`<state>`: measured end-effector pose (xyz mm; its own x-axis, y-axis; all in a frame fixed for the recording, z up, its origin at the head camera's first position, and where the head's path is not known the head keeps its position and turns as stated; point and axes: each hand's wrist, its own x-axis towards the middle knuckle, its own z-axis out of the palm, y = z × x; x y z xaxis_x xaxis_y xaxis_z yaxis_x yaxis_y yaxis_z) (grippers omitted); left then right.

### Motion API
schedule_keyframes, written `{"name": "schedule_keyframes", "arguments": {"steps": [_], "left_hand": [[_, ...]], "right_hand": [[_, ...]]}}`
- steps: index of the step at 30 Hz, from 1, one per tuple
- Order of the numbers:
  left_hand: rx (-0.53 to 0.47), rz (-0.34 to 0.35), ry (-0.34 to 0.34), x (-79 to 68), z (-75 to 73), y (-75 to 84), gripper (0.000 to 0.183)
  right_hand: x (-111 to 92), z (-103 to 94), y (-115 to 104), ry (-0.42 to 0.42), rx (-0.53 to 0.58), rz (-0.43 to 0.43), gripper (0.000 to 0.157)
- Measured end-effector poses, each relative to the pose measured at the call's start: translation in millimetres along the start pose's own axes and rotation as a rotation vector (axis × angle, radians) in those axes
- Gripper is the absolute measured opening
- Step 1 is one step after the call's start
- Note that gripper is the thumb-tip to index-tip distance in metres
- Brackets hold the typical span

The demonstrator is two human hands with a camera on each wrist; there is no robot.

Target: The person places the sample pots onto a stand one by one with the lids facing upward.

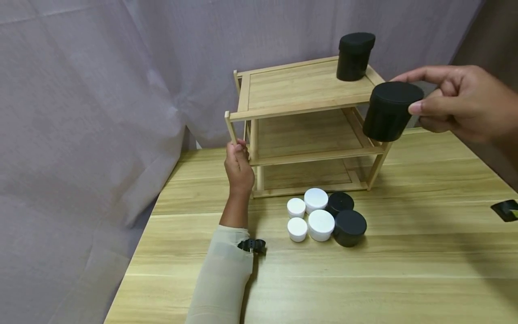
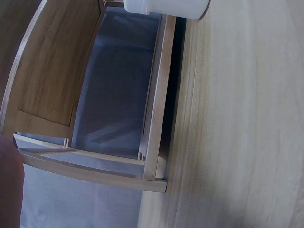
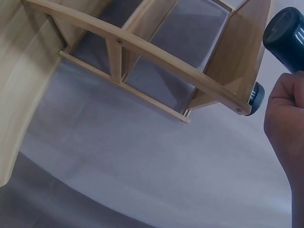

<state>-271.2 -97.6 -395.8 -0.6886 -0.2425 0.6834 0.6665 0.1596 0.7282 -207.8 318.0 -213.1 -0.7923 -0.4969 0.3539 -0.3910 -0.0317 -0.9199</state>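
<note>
My right hand [image 1: 465, 101] pinches a black lidded jar [image 1: 388, 112] between thumb and fingers, in the air in front of the right end of a wooden three-tier rack [image 1: 315, 108]. A similar black jar [image 1: 354, 63] stands on the rack's top shelf, at the right. With my left hand [image 1: 238, 171] I grip the rack's left front post. Two more black jars [image 1: 350, 229] stand on the table before the rack, beside several white jars [image 1: 321, 225]. In the right wrist view, the held jar [image 3: 287, 38] shows above my fist-like hand [image 3: 285, 114].
The rack's middle shelf [image 1: 311, 135] and bottom shelf [image 1: 303, 175] face the front. A wood-grain table [image 1: 388, 279] carries everything. Grey cloth [image 1: 101, 112] hangs behind and to the left. A black strap piece [image 1: 505, 210] shows at the right edge.
</note>
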Motion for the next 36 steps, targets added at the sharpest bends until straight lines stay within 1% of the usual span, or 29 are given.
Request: {"name": "schedule_keyframes", "arguments": {"steps": [1,3,4,6,8,10,11,13,16,18,19,22,27,30,31,36], "left_hand": [[-0.001,-0.001,-0.003,-0.2,0.2,0.1,0.074],[0.003,-0.004,-0.008,-0.7,1.0,0.3,0.071],[0.004,-0.006,-0.009,-0.9,1.7,0.0,0.069],[0.006,-0.012,-0.011,-1.3,2.7,0.1,0.063],[0.011,-0.017,-0.008,-1.2,3.2,-0.5,0.061],[0.012,-0.020,-0.005,-0.7,3.1,-0.9,0.066],[0.010,-0.021,-0.004,-0.8,3.0,-0.5,0.069],[0.007,-0.021,-0.004,-0.6,2.9,-0.7,0.069],[0.004,-0.016,-0.005,-0.9,3.0,-1.7,0.069],[0.007,-0.011,-0.005,-0.9,2.5,-1.9,0.069],[0.008,-0.007,-0.004,-0.8,2.3,-2.3,0.073],[0.003,-0.001,-0.003,-0.5,2.0,-2.3,0.078],[-0.004,-0.005,0.004,-0.5,3.2,-3.0,0.070],[-0.001,-0.007,0.006,-0.5,3.6,-2.8,0.069],[0.000,-0.005,0.005,-0.4,3.6,-2.5,0.070],[0.002,0.000,-0.002,-0.6,2.8,-1.8,0.077]], "right_hand": [[2,0.2,-2,0.023,-0.028,0.010,0.063],[4,0.4,-5,0.083,-0.129,0.037,0.060],[6,-0.2,-7,0.102,-0.162,0.044,0.059],[11,-2.5,-10,0.122,-0.135,0.051,0.057],[17,-5.5,-11,0.104,-0.079,0.044,0.057],[24,-9.4,-11,0.049,0.030,0.024,0.057],[28,-11.3,-12,0.029,0.063,0.023,0.058],[34,-14.2,-12,-0.015,0.058,0.013,0.058],[42,-16.8,-14,-0.052,0.068,0.003,0.060],[48,-16.1,-15,-0.038,0.063,0.006,0.060],[50,-15.7,-16,-0.025,0.064,0.010,0.060],[57,-13.7,-17,0.041,0.038,0.025,0.058],[64,-14.2,-19,0.144,-0.070,0.062,0.057],[68,-15.5,-20,0.169,-0.109,0.072,0.057],[70,-15.8,-21,0.174,-0.109,0.077,0.057],[76,-15.1,-19,0.181,-0.004,0.104,0.058]]}}
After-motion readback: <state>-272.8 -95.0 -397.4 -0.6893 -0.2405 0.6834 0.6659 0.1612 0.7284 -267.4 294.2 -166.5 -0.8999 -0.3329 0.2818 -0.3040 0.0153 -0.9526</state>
